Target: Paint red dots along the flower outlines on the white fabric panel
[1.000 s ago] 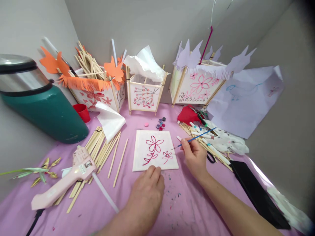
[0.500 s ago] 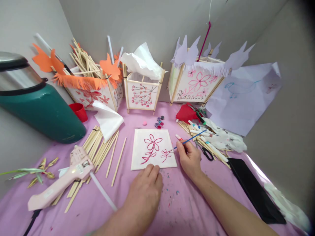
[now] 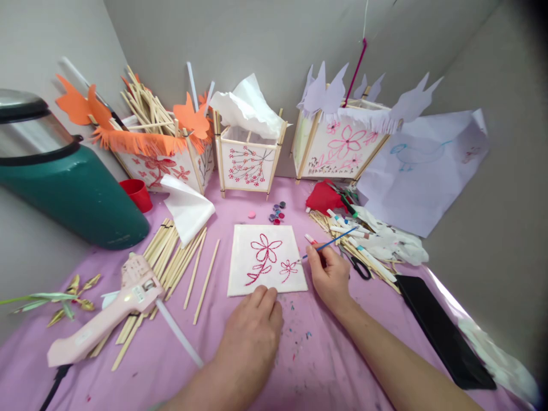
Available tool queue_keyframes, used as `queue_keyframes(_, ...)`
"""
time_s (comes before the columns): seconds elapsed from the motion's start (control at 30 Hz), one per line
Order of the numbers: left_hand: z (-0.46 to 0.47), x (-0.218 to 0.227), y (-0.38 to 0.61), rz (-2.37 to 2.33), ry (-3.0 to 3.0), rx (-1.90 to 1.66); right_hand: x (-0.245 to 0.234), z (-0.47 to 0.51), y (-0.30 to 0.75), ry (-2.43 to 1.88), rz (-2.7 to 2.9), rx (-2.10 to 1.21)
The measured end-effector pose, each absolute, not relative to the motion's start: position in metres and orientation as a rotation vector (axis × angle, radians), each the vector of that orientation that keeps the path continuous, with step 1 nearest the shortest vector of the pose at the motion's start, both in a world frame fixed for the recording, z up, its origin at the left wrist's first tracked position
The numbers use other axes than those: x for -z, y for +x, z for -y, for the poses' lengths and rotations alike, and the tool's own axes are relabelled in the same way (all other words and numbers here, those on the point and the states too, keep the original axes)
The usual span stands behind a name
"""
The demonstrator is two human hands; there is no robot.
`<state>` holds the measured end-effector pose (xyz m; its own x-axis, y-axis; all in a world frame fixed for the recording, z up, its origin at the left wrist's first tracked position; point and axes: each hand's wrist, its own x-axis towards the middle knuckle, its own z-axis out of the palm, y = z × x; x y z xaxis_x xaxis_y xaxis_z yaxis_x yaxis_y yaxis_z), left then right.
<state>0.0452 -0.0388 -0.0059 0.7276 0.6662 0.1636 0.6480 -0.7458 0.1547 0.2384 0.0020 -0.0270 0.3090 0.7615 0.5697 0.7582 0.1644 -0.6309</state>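
Note:
A white square panel (image 3: pixel 245 251) lies flat on the cloth, with a large and a small flower painted on it in dark pink dots. My right hand (image 3: pixel 330 275) pinches a thin blue paintbrush (image 3: pixel 327 244) at the panel's right side. The brush tip is at or just above the small flower's right petal; contact cannot be made out. My left hand (image 3: pixel 253 331) rests with its fingertips on the panel's near edge, fingers close together and holding nothing. Behind the panel sit several small paint pots (image 3: pixel 277 214) and a pink lid (image 3: pixel 252 214).
Bamboo sticks (image 3: pixel 174 257) and a pink glue gun (image 3: pixel 115 311) lie left, near a green bottle (image 3: pixel 72 194). Decorated lanterns (image 3: pixel 248 165) stand along the back. Markers (image 3: pixel 349 230), scissors (image 3: pixel 361 267) and a black phone-like slab (image 3: pixel 445 331) lie right on the purple cloth (image 3: pixel 317 365).
Almost nothing differs. The paintbrush's back end has tilted very slightly; both hands and the panel stay in place.

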Motion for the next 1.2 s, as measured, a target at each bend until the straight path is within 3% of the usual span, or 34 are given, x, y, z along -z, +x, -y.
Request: queue_keyframes(1.2,0.0376,0.0079,0.0451,-1.074,2.829,-0.267,0.0228,0.0034,0.2330,-1.441,1.588,0.051)
